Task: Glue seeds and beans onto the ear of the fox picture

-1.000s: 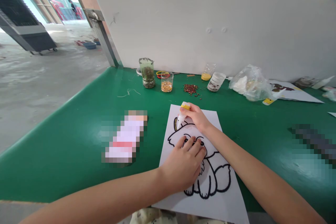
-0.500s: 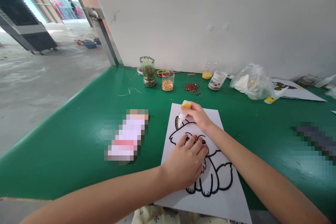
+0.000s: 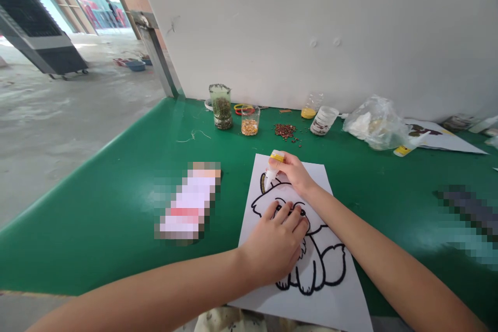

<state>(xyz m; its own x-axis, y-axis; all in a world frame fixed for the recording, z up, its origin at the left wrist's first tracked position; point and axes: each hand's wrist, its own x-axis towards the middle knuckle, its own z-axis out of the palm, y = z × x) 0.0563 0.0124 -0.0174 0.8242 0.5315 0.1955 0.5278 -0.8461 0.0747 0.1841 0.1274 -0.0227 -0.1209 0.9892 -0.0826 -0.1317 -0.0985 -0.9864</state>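
At the far left of the green table (image 3: 128, 207) lay a pixelated oblong (image 3: 189, 202); behind it to the right stood a greenish cup of dark flakes (image 3: 222, 109) and a clear cup of orange-yellow kernels (image 3: 249, 127).

Next, near the table's front edge, lay the sheet (image 3: 338, 305) with its black-outlined animal. Inside the left edge of one ear (image 3: 263, 182) I saw a thin yellowish-brown strip, too small to tell what it was made of. The left hand (image 3: 275, 244) rested flat, fingers spread over the animal's face, clutching nothing. Just above it, the right hand (image 3: 292, 170) gripped a small bottle (image 3: 277, 156), nozzle slanted down at that ear.

I judged the work barely begun: beyond the strip, the chest, legs and tail that showed were bare outline, while the covered face I couldn't fully judge.

Behind the sheet sat a heap of reddish seeds (image 3: 285, 130), then a tilted cup (image 3: 324, 120), a plastic bag (image 3: 373, 123) and a second sheet (image 3: 455, 141) bearing brown patches.
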